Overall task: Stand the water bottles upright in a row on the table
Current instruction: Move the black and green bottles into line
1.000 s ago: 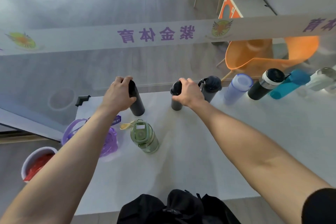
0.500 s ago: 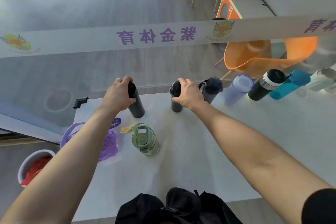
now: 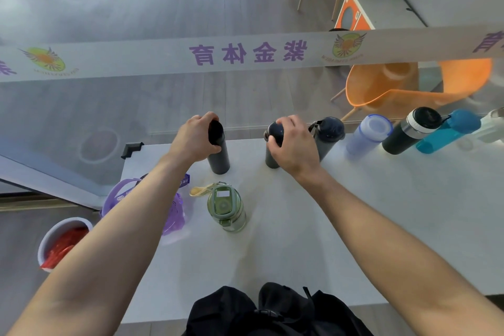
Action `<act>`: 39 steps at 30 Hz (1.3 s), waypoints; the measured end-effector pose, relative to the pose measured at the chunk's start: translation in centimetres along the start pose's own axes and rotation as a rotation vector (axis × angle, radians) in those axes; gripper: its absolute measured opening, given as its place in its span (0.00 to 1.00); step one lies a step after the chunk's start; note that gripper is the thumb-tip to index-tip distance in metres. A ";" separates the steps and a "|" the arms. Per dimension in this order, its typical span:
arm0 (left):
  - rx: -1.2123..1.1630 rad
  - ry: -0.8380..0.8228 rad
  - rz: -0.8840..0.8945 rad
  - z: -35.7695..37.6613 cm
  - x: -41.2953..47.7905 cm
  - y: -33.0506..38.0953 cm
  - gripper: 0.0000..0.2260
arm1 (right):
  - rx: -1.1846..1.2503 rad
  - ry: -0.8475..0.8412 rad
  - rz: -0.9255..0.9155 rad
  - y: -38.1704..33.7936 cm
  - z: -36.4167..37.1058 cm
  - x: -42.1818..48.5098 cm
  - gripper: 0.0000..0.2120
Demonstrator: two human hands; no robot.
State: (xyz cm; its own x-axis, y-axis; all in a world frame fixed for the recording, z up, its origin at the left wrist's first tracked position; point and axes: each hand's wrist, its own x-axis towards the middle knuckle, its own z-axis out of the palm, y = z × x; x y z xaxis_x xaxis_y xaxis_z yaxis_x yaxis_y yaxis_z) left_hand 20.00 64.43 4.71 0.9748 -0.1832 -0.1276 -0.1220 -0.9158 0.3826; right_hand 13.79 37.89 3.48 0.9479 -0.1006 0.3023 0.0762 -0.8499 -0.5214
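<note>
My left hand (image 3: 195, 138) grips the top of a slim black bottle (image 3: 218, 155) standing upright near the white table's (image 3: 354, 213) far edge. My right hand (image 3: 293, 144) wraps the cap of a dark grey bottle (image 3: 271, 159), also upright. To its right along the far edge stand a dark flip-lid bottle (image 3: 327, 136), a pale lilac bottle (image 3: 368, 133), a black bottle with a steel band (image 3: 409, 132), a teal bottle (image 3: 447, 132) and a white one (image 3: 491, 128). A green lidded bottle (image 3: 226, 207) with a beige strap stands nearer me.
A purple translucent bag (image 3: 174, 210) lies at the table's left edge, partly under my left forearm. A black backpack (image 3: 272, 311) sits at the near edge. A bin with red contents (image 3: 62, 243) is on the floor at left. An orange chair (image 3: 395, 90) stands behind the glass barrier.
Both hands stay on their bottles near the far edge; the bottles have barely shifted, and my right hand has slid a little over its cap.
</note>
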 end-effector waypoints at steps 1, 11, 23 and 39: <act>-0.009 -0.007 0.013 0.1 0.2 0.4 0.31 | -0.005 -0.012 0.017 0.3 -0.4 -0.2 0.14; 0.028 -0.048 0.102 1.2 2.6 3.7 0.33 | -0.326 -0.817 0.179 2.8 -2.1 -4.9 0.26; 0.125 -0.152 0.166 -0.2 3.3 3.5 0.34 | -0.331 -0.920 0.216 2.2 -0.9 -6.7 0.27; 0.143 -0.028 -0.035 -4.4 -5.1 0.8 0.31 | 0.052 -0.791 -0.088 -6.3 -3.4 -7.8 0.57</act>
State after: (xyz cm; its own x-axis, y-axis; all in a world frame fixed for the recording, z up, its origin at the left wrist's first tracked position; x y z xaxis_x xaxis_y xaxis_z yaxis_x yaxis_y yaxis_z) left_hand 15.76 66.17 9.68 0.9735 -0.1586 -0.1647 -0.1157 -0.9629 0.2438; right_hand 4.85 42.28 7.15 0.8746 0.3794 -0.3018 0.1566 -0.8102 -0.5648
